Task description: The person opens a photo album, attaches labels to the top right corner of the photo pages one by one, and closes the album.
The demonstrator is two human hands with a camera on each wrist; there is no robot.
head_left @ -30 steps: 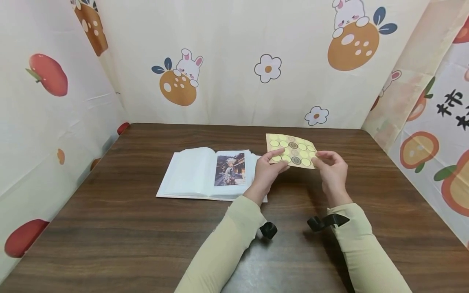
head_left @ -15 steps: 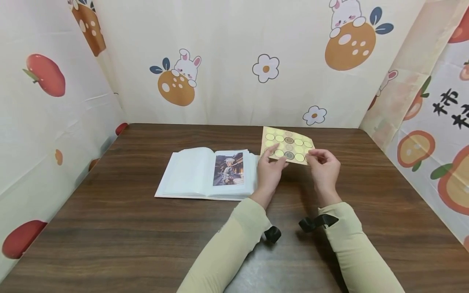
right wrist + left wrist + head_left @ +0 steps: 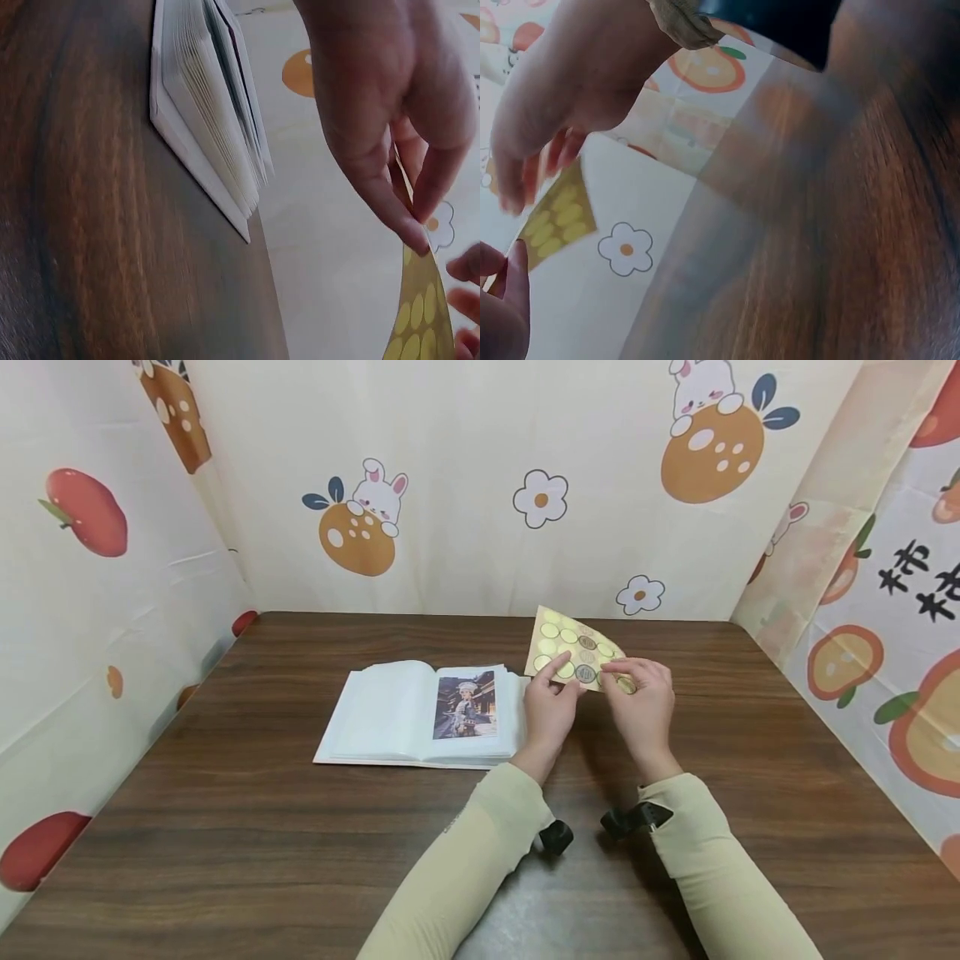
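A yellow sticker sheet (image 3: pixel 564 628), printed with round stickers in rows, is held up above the table. My left hand (image 3: pixel 550 714) pinches its lower left part, thumb in front. At its lower right, my right hand (image 3: pixel 647 714) has thumb and index finger close together against the sheet, which bends there; the exact contact is partly hidden. In the left wrist view the right hand (image 3: pixel 577 75) hangs over the far end of the sheet (image 3: pixel 561 217). The right wrist view shows the left hand (image 3: pixel 397 97) pinching the sheet (image 3: pixel 416 307).
An open photo album (image 3: pixel 382 714) lies on the brown wooden table (image 3: pixel 262 843), left of the hands. A photo (image 3: pixel 465 706) of a person in a costume sits on its right page. Patterned cloth (image 3: pixel 465 552) stands at the back and sides. Each wrist carries a black camera strap.
The sheet has risen and tilted, its right side now bending. My right hand has moved left from the sheet's right edge, nearer to the left hand. The album stays put.
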